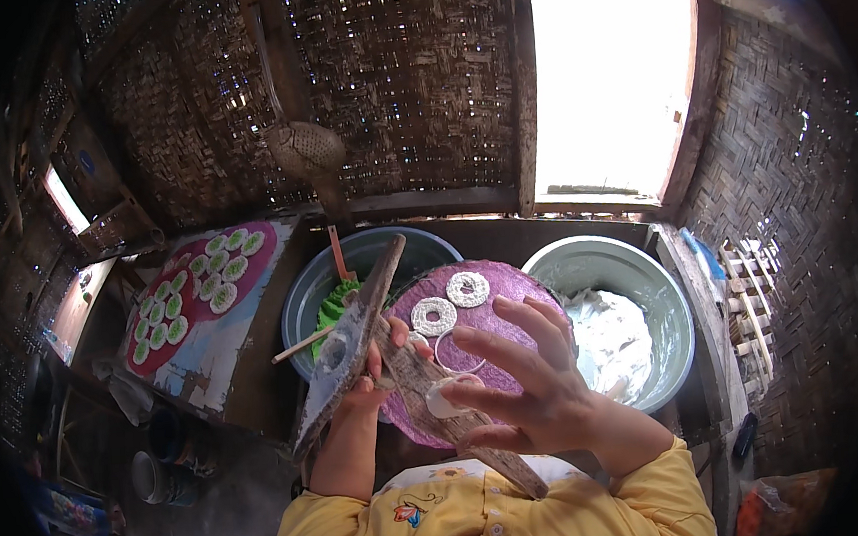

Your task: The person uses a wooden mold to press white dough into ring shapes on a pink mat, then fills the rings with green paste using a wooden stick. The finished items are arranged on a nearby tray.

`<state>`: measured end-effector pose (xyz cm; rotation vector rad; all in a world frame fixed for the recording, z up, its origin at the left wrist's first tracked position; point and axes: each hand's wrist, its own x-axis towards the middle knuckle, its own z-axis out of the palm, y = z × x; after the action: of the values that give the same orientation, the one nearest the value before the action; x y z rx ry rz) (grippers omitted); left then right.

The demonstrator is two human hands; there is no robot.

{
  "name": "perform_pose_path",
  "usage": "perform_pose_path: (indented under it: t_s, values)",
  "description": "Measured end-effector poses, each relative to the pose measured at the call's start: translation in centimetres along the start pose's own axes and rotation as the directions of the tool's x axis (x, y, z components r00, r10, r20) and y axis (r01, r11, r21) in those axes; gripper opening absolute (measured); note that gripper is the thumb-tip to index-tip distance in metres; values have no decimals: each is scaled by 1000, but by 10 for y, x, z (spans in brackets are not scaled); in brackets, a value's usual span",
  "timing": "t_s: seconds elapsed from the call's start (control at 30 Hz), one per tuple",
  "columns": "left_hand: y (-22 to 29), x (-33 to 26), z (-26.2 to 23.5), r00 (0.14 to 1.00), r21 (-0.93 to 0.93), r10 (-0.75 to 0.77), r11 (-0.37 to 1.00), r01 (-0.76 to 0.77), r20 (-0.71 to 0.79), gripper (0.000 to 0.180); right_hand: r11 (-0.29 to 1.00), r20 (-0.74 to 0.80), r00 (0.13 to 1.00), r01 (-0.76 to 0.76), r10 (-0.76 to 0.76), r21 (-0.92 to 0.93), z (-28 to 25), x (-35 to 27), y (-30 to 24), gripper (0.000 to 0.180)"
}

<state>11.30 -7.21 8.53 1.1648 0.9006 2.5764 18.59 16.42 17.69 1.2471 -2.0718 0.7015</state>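
My left hand (369,382) is closed around a wooden board (377,296) that tilts up on the left and has a round opening on its pale face. A narrower wooden plank (421,381) slants from those fingers toward my waist; whether the two are joined I cannot tell. On the plank lies a round white piece (447,398), perhaps dough. Above it my right hand (544,379) has its fingers spread, one fingertip close to that piece. Behind, a purple round sheet (509,297) carries white lacy rings (433,317) and a thin white hoop (462,351).
At right stands a pale green basin (684,336) with a white mass (611,345). A blue-grey basin (298,296) at left holds green stuff (331,311), an orange-handled tool (338,254) and a stick (301,345). Several green-and-white rounds (209,284) lie on a pink sheet far left.
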Motion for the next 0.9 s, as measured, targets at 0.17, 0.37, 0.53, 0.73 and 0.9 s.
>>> perform_pose_path:
  t_s: [0.17, 0.37, 0.53, 0.73, 0.9]
  values:
    - [-1, -2, -8, 999, -43, -1, 999, 3, 42, 27, 994, -83, 995, -49, 57, 98, -3, 0, 2, 43]
    - [-3, -1, -10, 996, -63, 4, 998, 1, 84, 26, 995, -80, 996, -37, 44, 89, -3, -2, 4, 42]
    - [-1, 3, -2, 999, -46, 6, 999, -5, 34, 28, 1000, -29, 999, -25, 25, 10, 0, -2, -1, 41]
    - [0, 3, 1, 999, -22, 25, 999, -24, 26, 29, 997, -33, 999, -3, 6, 73, 0, 1, -2, 37]
    - [-3, 0, -9, 994, -50, 33, 998, -28, 101, 27, 941, -148, 982, -63, 118, 333, 0, 2, 4, 29]
